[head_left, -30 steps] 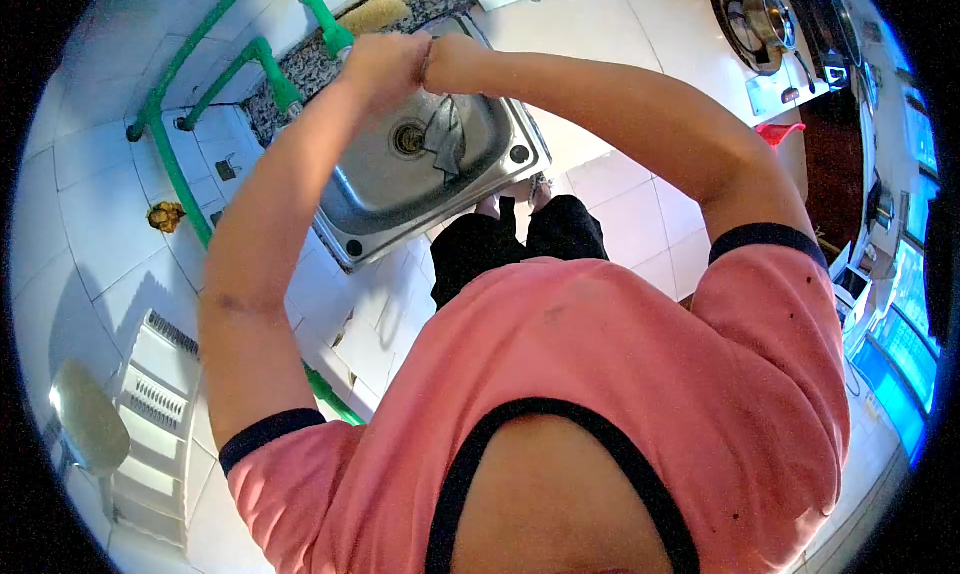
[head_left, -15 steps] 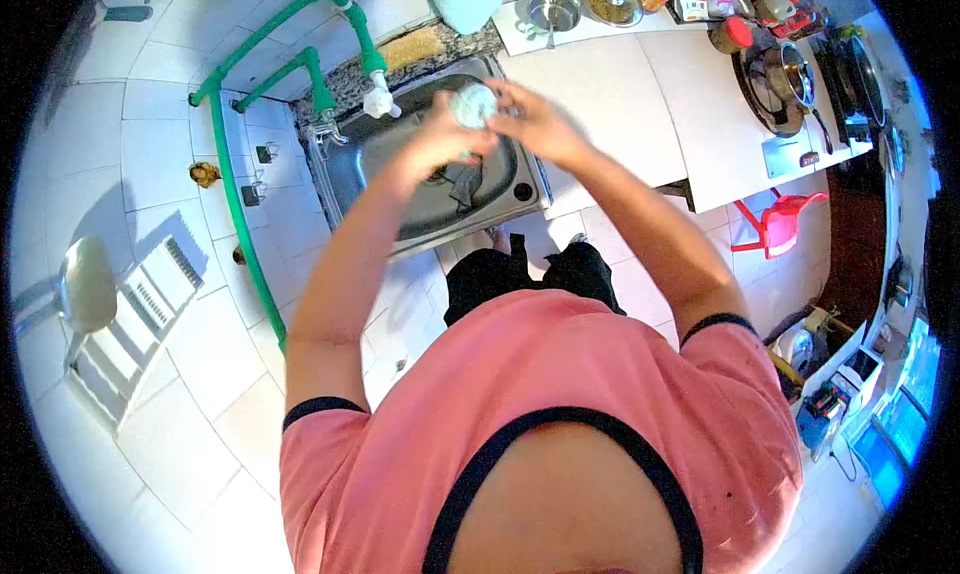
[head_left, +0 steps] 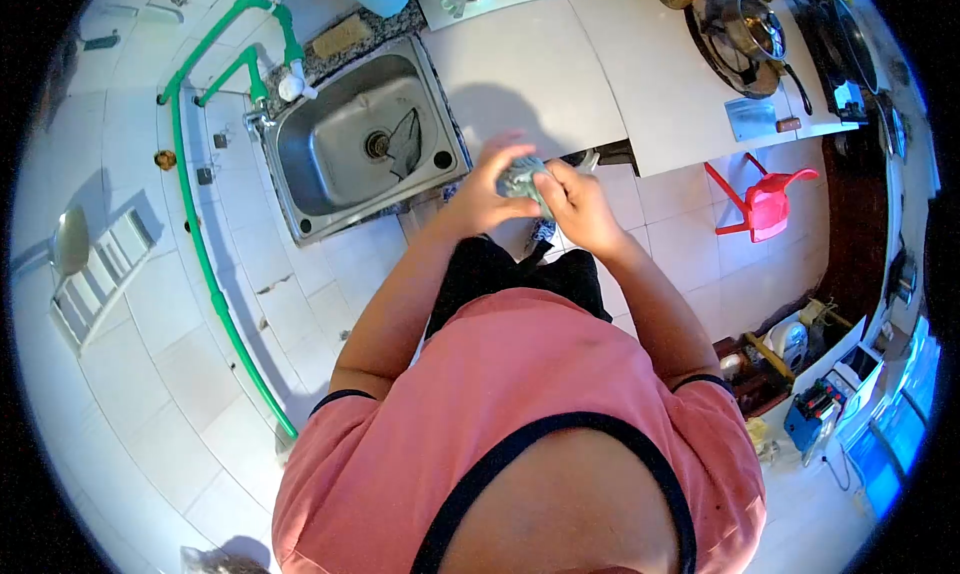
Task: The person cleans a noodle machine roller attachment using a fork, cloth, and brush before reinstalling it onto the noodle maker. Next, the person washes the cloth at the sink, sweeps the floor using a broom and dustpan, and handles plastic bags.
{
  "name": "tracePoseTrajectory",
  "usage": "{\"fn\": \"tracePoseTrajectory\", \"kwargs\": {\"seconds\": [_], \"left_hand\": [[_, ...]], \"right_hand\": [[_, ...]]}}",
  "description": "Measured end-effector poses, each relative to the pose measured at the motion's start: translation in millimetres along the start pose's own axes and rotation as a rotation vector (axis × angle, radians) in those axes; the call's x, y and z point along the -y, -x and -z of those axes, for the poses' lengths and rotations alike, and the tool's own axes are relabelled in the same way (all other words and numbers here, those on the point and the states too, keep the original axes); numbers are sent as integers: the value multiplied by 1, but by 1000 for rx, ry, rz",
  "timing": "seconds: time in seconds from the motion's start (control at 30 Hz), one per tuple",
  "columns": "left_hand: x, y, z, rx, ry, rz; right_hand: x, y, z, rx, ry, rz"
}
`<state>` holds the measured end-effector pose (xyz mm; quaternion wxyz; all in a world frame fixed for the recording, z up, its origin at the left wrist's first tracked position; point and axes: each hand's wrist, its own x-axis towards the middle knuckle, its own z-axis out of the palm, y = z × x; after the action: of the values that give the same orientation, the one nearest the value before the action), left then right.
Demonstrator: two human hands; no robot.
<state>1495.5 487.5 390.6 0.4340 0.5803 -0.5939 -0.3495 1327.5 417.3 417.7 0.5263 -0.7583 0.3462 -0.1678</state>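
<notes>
Just off the front edge of the counter, both my hands close round a small, pale green, crumpled thing (head_left: pixel 521 179) that looks like a cloth. My left hand (head_left: pixel 487 196) has its fingers curved about the near-left side, and they are a little blurred. My right hand (head_left: pixel 582 209) presses its thumb and fingers on the other side. Part of the thing is hidden by the fingers. To the left of my hands is the steel sink (head_left: pixel 320 179), with a dark grey piece of cloth (head_left: pixel 405 146) lying beside its drain (head_left: pixel 377 145).
A white tap (head_left: pixel 295 84) on green pipes (head_left: pixel 215 284) stands over the sink. The white counter (head_left: pixel 520 59) runs right to a pot (head_left: pixel 752 29) on a stove and a cleaver (head_left: pixel 750 119). A red chair (head_left: pixel 765 206) stands below.
My hands have moved from over the sink to the right and nearer my body, still with the pale green thing. The view has shifted, and the whole sink basin now shows.
</notes>
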Motion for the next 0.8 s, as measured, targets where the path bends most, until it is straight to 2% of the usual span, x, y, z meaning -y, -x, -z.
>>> {"fn": "tracePoseTrajectory", "kwargs": {"seconds": [0.07, 0.1, 0.13, 0.2, 0.23, 0.3, 0.33, 0.4, 0.43, 0.5, 0.63, 0.7, 0.73, 0.77, 0.8], "left_hand": [[-18, 0, -23, 122, 289, 188], [-6, 8, -36, 167, 218, 320], [-26, 8, -40, 130, 218, 438], [5, 25, -58, 215, -35, 358], [29, 41, -66, 211, -30, 372], [72, 70, -72, -14, -222, 95], [74, 79, -65, -20, -220, 102], [75, 99, -49, 18, -120, 386], [81, 106, -40, 12, -116, 393], [94, 114, -23, 32, -230, 585], [98, 69, 14, -77, -312, 615], [113, 33, 22, -171, -419, 755], [123, 22, 15, -171, -419, 755], [134, 9, -1, -353, -665, 601], [144, 2, -16, -528, -902, 431]], "right_hand": [[-7, 21, 8, -20, -105, 10], [-15, 30, 16, 1, -96, -48], [-21, 37, 23, 22, -86, -104], [-18, 47, 35, 25, -64, -68], [-17, 53, 38, 13, -45, -36], [-21, 61, 39, 41, -36, -103], [-23, 63, 39, 55, -22, -162], [-45, 68, 28, 97, 23, -173], [-55, 69, 23, 116, 67, -214], [-83, 65, 8, 98, 90, -225], [-129, 17, -21, 31, 196, -247], [-146, -28, -32, -45, 311, -260], [-154, -49, -36, -64, 380, -287], [-162, -66, -42, -65, 380, -293], [-168, -78, -48, -291, 487, -137]]}}
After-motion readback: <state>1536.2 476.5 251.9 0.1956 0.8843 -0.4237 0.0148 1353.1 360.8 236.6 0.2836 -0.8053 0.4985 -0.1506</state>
